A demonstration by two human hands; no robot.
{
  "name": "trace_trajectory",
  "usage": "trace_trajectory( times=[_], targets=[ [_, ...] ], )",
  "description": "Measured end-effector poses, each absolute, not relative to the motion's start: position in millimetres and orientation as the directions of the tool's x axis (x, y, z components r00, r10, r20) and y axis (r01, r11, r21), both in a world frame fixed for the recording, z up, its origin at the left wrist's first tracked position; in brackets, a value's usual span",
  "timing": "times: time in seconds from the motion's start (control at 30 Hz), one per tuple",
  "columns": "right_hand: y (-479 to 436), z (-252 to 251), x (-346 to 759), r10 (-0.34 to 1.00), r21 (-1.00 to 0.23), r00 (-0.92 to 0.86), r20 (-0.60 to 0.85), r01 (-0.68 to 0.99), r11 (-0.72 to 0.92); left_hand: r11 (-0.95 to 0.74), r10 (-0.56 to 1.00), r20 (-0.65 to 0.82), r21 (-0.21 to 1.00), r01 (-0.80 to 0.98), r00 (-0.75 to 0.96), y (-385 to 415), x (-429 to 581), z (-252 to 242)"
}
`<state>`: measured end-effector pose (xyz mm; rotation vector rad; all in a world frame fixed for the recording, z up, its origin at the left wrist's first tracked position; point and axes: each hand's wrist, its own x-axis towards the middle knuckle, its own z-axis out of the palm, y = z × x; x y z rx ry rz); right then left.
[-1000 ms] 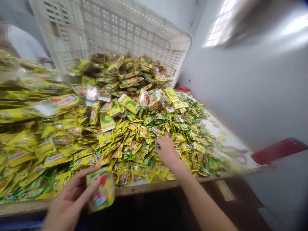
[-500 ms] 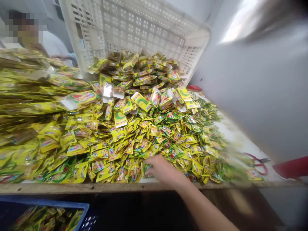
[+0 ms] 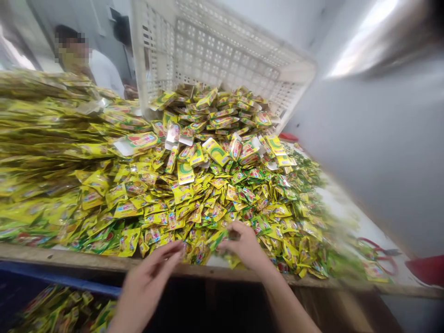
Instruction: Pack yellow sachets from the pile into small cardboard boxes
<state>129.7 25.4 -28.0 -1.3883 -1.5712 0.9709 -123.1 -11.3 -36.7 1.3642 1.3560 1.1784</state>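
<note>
My right hand (image 3: 244,245) is at the table's front edge, its thumb and fingers curled around a small green and yellow sachet (image 3: 218,240). To the left, my left hand (image 3: 147,280) reaches over the edge with its fingers stretched out and a gap beside the thumb. Nothing shows in it. Both hands are close to a wide heap of glossy yellow and green sachets (image 3: 187,194). Small printed cartons (image 3: 215,151), some with white flaps raised, lie on top of the heap.
A tipped white plastic basket (image 3: 225,46) stands behind, spilling cartons. Red-handled scissors (image 3: 378,254) lie at the right. A blue crate (image 3: 86,282) with more packs is below at the left. Another person (image 3: 106,71) is at the back left. The wooden table edge (image 3: 211,272) runs in front.
My left hand has come into view from below. My right hand has lifted slightly, and a sachet now shows in its fingers. The view has shifted, moving the scene rightward.
</note>
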Motion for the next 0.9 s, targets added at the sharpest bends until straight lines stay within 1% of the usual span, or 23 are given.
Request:
trace_trajectory(
  times=[0.03, 0.07, 0.1, 0.17, 0.23, 0.3, 0.37, 0.47, 0.53, 0.6, 0.7, 0.73, 0.83, 0.87, 0.9],
  targets=[
    [24.0, -27.1, 129.6, 0.997, -0.972, -0.070, 0.012, 0.235, 0.028, 0.008, 0.997, -0.015, 0.995, 0.102, 0.072, -2.0, -100.9, -34.9],
    [22.4, -26.9, 129.5, 0.996, -0.993, -0.083, -0.046, 0.115, -0.037, 0.041, 0.985, -0.046, 0.999, 0.029, 0.163, 6.1, -80.0, -33.0],
    [20.7, -27.2, 129.6, 0.994, -0.996, -0.078, -0.081, 0.030, -0.079, 0.090, 0.970, -0.077, 0.995, -0.045, 0.233, 12.3, -61.7, -31.6],
    [16.9, -29.4, 130.0, 0.996, -0.996, 0.043, -0.079, -0.052, -0.077, 0.193, 0.948, -0.134, 0.963, -0.187, 0.290, 18.8, -36.2, -31.2],
    [13.4, -32.7, 129.9, 0.981, -0.995, 0.181, -0.063, -0.091, -0.047, 0.292, 0.932, -0.206, 0.914, -0.281, 0.299, 19.3, -25.1, -34.2],
    [10.9, -36.0, 127.8, 0.976, -0.993, 0.201, -0.080, -0.105, -0.060, 0.332, 0.924, -0.238, 0.888, -0.317, 0.300, 16.8, -22.8, -38.7],
    [9.8, -38.6, 123.9, 0.983, -0.997, 0.169, -0.069, -0.031, -0.064, 0.313, 0.933, -0.235, 0.902, -0.296, 0.272, 13.7, -23.5, -42.2],
    [10.0, -41.6, 120.1, 0.982, -0.990, 0.182, 0.047, 0.137, 0.022, 0.234, 0.952, -0.186, 0.955, -0.184, 0.242, 12.3, -25.1, -42.9],
    [10.4, -44.1, 121.4, 0.975, -0.981, 0.201, 0.095, 0.182, 0.058, 0.192, 0.950, -0.152, 0.973, -0.129, 0.273, 14.6, -27.4, -40.3],
    [10.4, -47.0, 125.0, 0.983, -0.986, 0.174, 0.066, 0.161, 0.038, 0.198, 0.937, -0.148, 0.971, -0.133, 0.317, 18.8, -30.8, -36.3],
    [8.9, -49.5, 128.2, 0.998, -0.996, 0.062, -0.030, 0.085, -0.035, 0.234, 0.913, -0.178, 0.966, -0.113, 0.368, 23.6, -34.4, -30.9],
    [7.8, -49.1, 127.6, 0.998, -0.995, 0.058, -0.028, 0.093, -0.033, 0.227, 0.913, -0.180, 0.969, -0.092, 0.365, 23.4, -34.5, -29.7],
    [3.4, -45.2, 122.4, 0.996, -0.978, 0.078, 0.042, 0.205, 0.025, 0.151, 0.941, -0.138, 0.988, -0.019, 0.309, 17.0, -32.4, -28.1],
    [2.1, -44.2, 120.8, 0.998, -0.978, 0.057, 0.016, 0.208, 0.004, 0.116, 0.949, -0.118, 0.993, 0.025, 0.291, 14.5, -32.3, -27.9],
    [1.1, -43.9, 119.8, 0.999, -0.982, 0.025, -0.039, 0.182, -0.043, 0.080, 0.950, -0.102, 0.993, 0.085, 0.296, 13.0, -33.3, -27.4]
  ],
)
